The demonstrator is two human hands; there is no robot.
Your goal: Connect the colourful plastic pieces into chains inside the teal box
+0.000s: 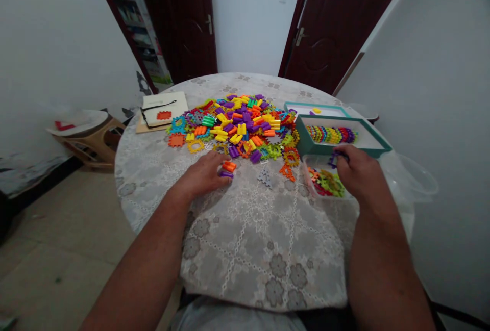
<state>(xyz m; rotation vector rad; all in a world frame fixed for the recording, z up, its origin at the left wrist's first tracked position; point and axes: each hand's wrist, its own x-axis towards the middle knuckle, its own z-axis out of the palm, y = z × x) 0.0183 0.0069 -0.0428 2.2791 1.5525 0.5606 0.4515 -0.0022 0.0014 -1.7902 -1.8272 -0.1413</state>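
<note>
My right hand pinches a small purple notched plastic piece above a clear plastic box. Inside that box lie lime-green, red and orange pieces. On the table, my left hand has its thumb and fingers apart, next to an orange connector and a purple connector. Just beyond it spreads a big heap of colourful building pieces. A grey triangular piece and an orange triangular piece lie between my hands.
A teal-edged box at the right holds a row of multicoloured pieces, with a second teal-edged tray behind it. Glasses and an orange square piece lie on a pale book at the left. A clear lid sits far right.
</note>
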